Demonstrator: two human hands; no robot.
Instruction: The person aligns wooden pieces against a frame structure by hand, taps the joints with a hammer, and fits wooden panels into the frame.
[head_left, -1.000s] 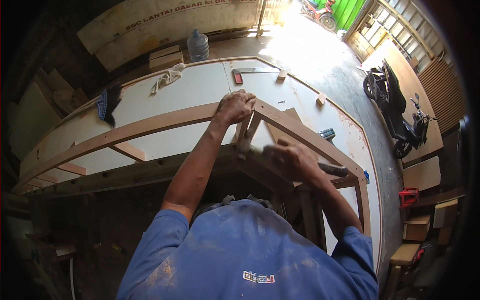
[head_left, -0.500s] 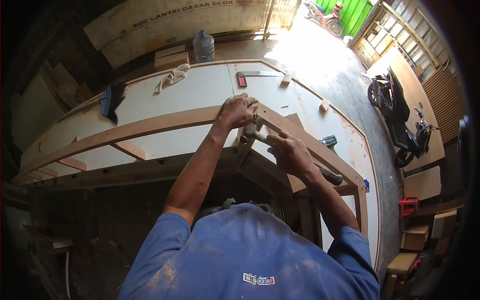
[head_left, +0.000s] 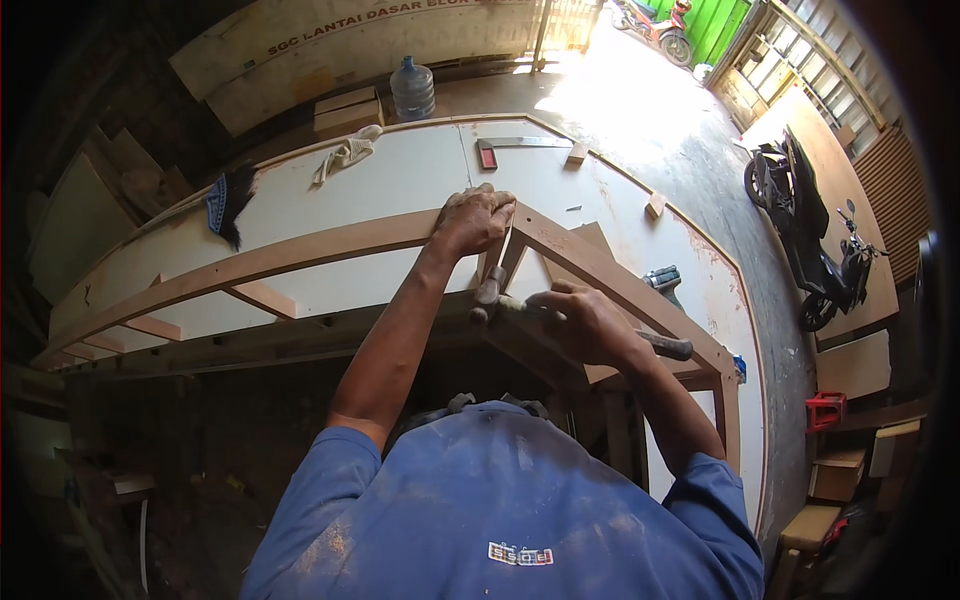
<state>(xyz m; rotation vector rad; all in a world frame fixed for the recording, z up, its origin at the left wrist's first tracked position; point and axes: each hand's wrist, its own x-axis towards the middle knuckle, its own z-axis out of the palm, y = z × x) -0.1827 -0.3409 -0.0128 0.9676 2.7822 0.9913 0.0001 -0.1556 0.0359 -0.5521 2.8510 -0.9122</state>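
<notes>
- The hammer (head_left: 488, 291), grasped by the fingers of the right hand (head_left: 590, 322), is held lower and nearer the body than half a second ago; no blow seems to be landing on the corner.
- The wooden frame (head_left: 330, 243) is steadied at that corner by the left hand (head_left: 475, 218), its fingers curled over.
- Beyond, on the white surface (head_left: 410, 185), a square (head_left: 487, 153), pale cloth (head_left: 350, 152) and brush (head_left: 226, 210) are laid.
- A black motorcycle (head_left: 795, 200) is parked at right.

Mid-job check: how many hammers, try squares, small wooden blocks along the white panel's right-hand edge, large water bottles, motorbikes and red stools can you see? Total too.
Hammer: 1
Try square: 1
Small wooden blocks: 2
Large water bottle: 1
Motorbikes: 2
Red stool: 1
Total: 8
</notes>
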